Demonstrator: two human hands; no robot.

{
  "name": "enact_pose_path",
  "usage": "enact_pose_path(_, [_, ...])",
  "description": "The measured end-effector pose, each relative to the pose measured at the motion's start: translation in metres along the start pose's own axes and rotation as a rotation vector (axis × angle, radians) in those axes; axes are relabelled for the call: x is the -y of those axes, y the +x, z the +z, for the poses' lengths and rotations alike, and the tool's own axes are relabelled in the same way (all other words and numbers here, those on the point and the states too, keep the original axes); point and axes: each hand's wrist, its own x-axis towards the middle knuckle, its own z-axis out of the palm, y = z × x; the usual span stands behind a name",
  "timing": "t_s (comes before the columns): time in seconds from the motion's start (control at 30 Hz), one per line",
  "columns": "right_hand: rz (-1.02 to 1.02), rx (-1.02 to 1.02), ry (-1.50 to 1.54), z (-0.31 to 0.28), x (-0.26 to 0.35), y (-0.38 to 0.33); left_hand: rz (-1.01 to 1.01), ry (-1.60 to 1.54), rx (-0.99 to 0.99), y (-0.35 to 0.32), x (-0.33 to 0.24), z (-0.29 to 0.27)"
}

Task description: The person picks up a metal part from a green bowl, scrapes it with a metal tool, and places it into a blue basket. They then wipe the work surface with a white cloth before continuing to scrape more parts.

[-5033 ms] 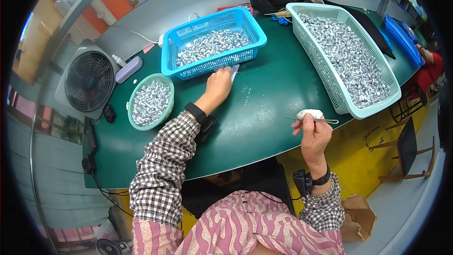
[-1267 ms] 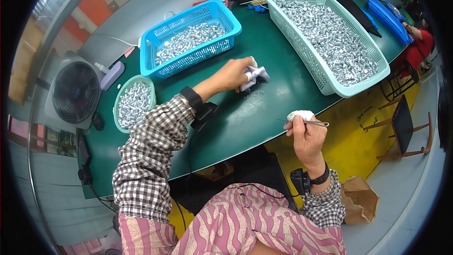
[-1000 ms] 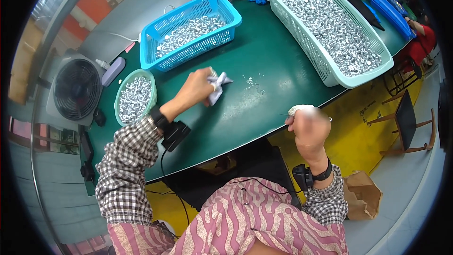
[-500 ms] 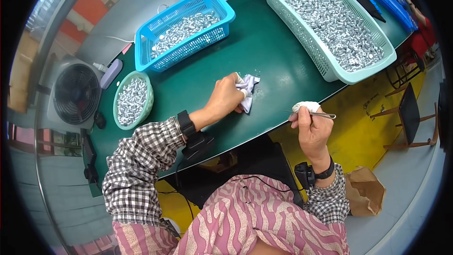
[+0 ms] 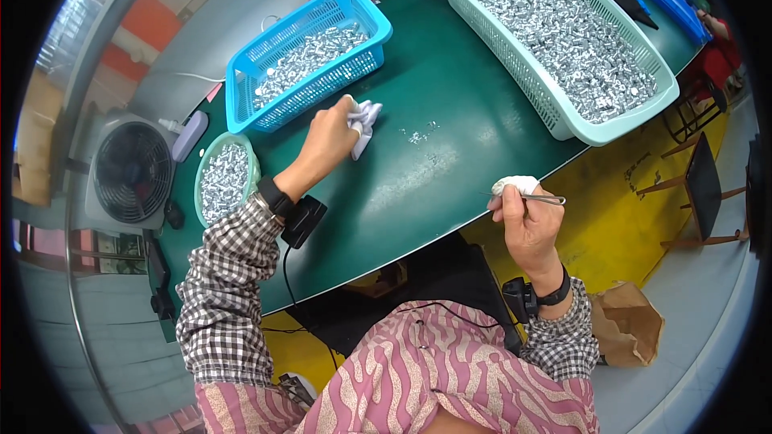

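Note:
A bunched white cloth is gripped in my left hand, just above or on the green table in front of the blue basket. At the table's front edge, my right hand is closed on slim metal tweezers. Their rounded end sticks out to the right and the thin tip points left. White wrapping covers fingertips on my right hand. Between the hands, small silvery bits lie on the tabletop, beside a pale smeared patch.
Small metal parts fill a large pale-green basket at the right and a small green bowl at the left; the blue basket holds more. A fan stands at far left. A chair and paper bag are right.
My left hand has moved left and slightly away with the cloth, uncovering the small bits and smeared patch. My right hand has barely moved, still holding the tweezers.

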Motion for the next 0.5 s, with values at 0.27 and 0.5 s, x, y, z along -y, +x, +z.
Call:
enact_pose_path(0.27, [0.006,0.0,-0.021,-0.005,0.002,0.0,0.421,0.228,0.049,0.025,0.007,0.027])
enact_pose_path(0.5, [-0.088,0.017,-0.084,-0.005,0.013,-0.003,0.27,0.099,0.09,0.018,-0.023,0.042])
